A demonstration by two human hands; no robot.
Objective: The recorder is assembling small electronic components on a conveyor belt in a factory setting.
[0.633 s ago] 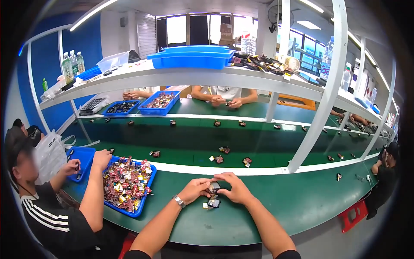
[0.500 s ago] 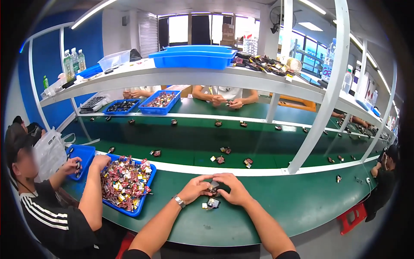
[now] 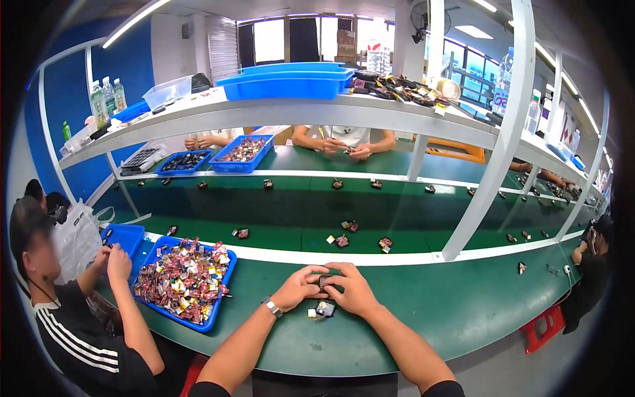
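Note:
My left hand (image 3: 297,290), with a metal watch on its wrist, and my right hand (image 3: 353,291) meet over the green work surface (image 3: 410,311). Their fingers are closed around a small dark part (image 3: 323,283), which they mostly cover, so its exact kind cannot be told. Just below the fingertips lies a small black and silver electronic piece (image 3: 325,308) with a white tab at its left. To the left stands a blue tray (image 3: 210,323) heaped with small dark-red, white and yellow pieces (image 3: 185,278).
A co-worker (image 3: 73,324) sits at my left, hands together by another blue tray (image 3: 129,233). Beyond a white rail, small parts (image 3: 342,241) lie on the green conveyor belt (image 3: 284,218). A white post (image 3: 486,152) and an overhead shelf (image 3: 284,114) with blue bins stand ahead.
My fingers have shifted slightly around the dark part, now covering more of it. The co-worker's near hand has moved from the heaped tray to meet the other hand.

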